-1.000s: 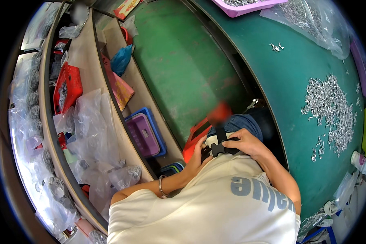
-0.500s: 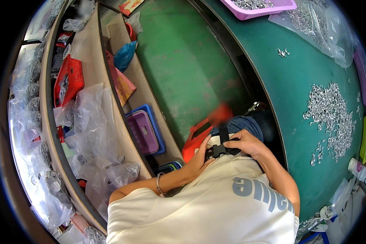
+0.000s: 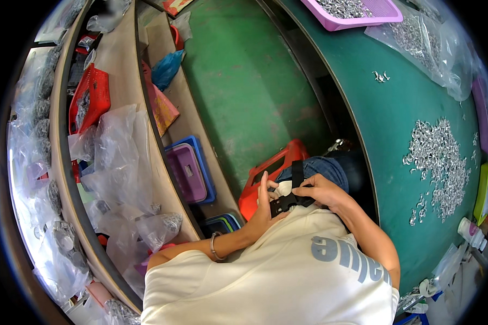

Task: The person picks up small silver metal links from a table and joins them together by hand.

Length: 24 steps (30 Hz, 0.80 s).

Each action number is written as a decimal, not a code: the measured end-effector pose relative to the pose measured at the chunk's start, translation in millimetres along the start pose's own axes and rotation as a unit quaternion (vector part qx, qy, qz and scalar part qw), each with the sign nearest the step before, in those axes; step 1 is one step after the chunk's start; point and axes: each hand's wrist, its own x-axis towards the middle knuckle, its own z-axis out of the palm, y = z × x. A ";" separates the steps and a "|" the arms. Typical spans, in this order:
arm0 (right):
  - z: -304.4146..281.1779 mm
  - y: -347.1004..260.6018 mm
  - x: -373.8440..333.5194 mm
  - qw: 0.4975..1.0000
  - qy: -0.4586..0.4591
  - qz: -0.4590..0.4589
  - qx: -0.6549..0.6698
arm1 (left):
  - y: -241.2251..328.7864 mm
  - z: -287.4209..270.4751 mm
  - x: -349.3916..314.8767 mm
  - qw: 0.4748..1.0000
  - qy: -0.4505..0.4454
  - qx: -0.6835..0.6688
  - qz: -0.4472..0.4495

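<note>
A black webbing strap (image 3: pixel 297 172) with a black plastic buckle (image 3: pixel 283 204) lies at my waist, over the front of my cream shirt and blue jeans. My left hand (image 3: pixel 264 205) steadies the buckle from the left, thumb low against it and the other fingers pointing up. On the right, my right hand (image 3: pixel 321 190) is closed in a pinch on the strap beside the buckle. Its fingertips cover part of the webbing. A metal bracelet (image 3: pixel 213 246) circles my left wrist.
On my right, a green table (image 3: pixel 358 103) holds a spread of small silver metal pieces (image 3: pixel 442 168) and a pink basket (image 3: pixel 358 21). Shelves on my left carry plastic bags (image 3: pixel 122 157), a red basket (image 3: pixel 92 100) and a purple bin (image 3: pixel 187 173). A red stool (image 3: pixel 249 195) stands close by.
The fingers of my left hand have lifted and parted a little. My right hand has shifted slightly left along the strap. The view has moved slightly.
</note>
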 end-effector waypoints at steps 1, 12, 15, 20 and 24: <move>-0.1 -0.7 0.0 1.000 0.001 0.011 -0.004 | -2.9 2.3 -0.1 1.000 0.013 0.001 0.000; 8.8 2.8 1.5 0.996 0.027 -0.066 -0.055 | -7.6 8.0 1.4 0.997 0.068 -0.022 -0.003; 12.1 -7.1 -5.4 0.993 0.017 -0.077 -0.084 | -5.9 6.6 -0.1 0.996 0.082 -0.005 0.025; 17.3 -12.8 -8.2 0.986 0.018 -0.104 -0.127 | -4.1 7.1 1.1 0.996 0.092 -0.004 0.014; 18.1 -12.1 -7.7 0.984 0.014 -0.123 -0.125 | -2.1 6.6 1.7 0.995 0.092 0.017 0.024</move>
